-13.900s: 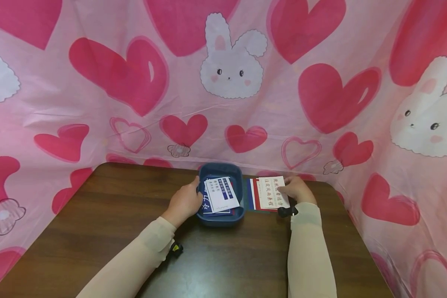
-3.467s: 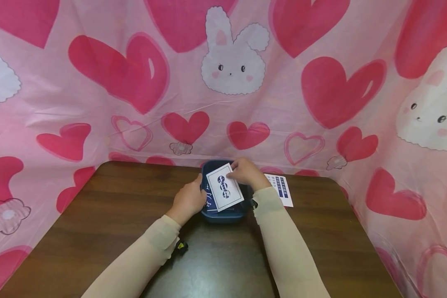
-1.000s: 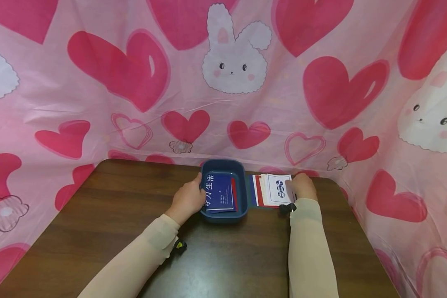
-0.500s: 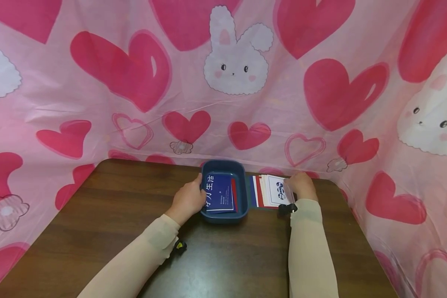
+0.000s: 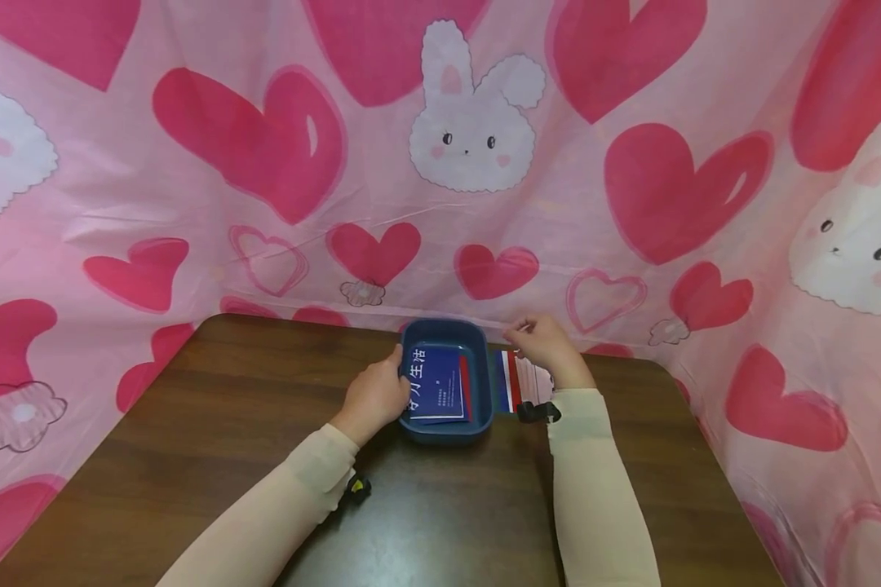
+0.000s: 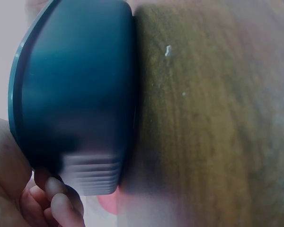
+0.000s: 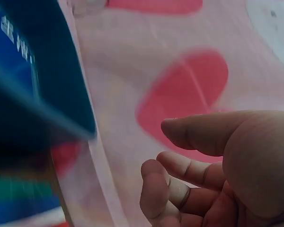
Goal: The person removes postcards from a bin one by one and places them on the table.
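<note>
Dark blue, round-cornered plastic tray (image 5: 444, 328): on brown wood-grain table (image 5: 227, 456).
White-lettered blue card (image 5: 435, 381): flat in tray over red card (image 5: 466, 385); reads "力生活".
Overlapping blue, red, white cards (image 5: 512, 385): just right of tray.
Left hand (image 5: 374, 393): grips tray's left rim.
Right hand (image 5: 551, 349): above these cards, thumb and fingers loosely apart, empty.

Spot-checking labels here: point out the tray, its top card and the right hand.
Tray (image 5: 446, 332): head view, far inner wall.
Top card (image 5: 435, 385): head view, printed face.
Right hand (image 5: 553, 349): head view, back of hand.
</note>
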Available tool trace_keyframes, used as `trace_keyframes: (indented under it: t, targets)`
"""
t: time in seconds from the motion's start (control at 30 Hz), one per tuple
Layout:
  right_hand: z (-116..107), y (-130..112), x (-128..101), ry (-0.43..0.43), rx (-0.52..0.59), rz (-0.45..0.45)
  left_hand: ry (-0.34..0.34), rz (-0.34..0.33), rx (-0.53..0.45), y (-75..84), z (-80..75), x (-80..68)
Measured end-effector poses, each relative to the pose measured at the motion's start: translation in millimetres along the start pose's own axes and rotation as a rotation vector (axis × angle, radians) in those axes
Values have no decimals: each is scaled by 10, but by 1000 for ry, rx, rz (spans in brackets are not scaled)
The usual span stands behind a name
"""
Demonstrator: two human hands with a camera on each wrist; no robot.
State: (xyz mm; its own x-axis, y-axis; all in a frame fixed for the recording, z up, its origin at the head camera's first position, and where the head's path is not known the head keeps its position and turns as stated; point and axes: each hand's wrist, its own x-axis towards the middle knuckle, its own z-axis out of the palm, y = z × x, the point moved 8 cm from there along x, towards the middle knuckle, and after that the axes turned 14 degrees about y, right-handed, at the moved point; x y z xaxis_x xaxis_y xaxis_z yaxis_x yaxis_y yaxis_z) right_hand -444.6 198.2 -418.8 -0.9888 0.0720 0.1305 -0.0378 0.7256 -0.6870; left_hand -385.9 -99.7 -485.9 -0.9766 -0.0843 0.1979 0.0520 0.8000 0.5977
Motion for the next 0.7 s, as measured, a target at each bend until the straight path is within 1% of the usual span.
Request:
trace_keyframes:
  t: [0.1, 0.17, 0.3, 0.37, 0.43, 0.47, 0.6, 0.7]
  targets:
    - [144, -215, -37, -29, 26, -19, 5, 3, 7, -3, -9, 3]
    - [265, -359, -66, -60, 39, -13, 8, 3, 11, -10, -16, 7]
    - [551, -593, -99, -134, 3, 6, 6, -1, 11, -22, -20, 11]
    - [694, -668, -97, -159, -46, 8, -3, -6, 3, -25, -16, 11]
    - [818, -718, -85, -164, -112, -1, -10, -9, -1, -26, -10, 13]
    - [867, -740, -79, -153, -151, -14, -12, -10, -1, -26, -10, 13]
    - [1012, -821, -64, -74, -361, -119, -7, 0, 4, -7, -8, 9]
    - [1090, -849, -89, -55, -474, -160, -5, 9, 8, 13, 1, 9]
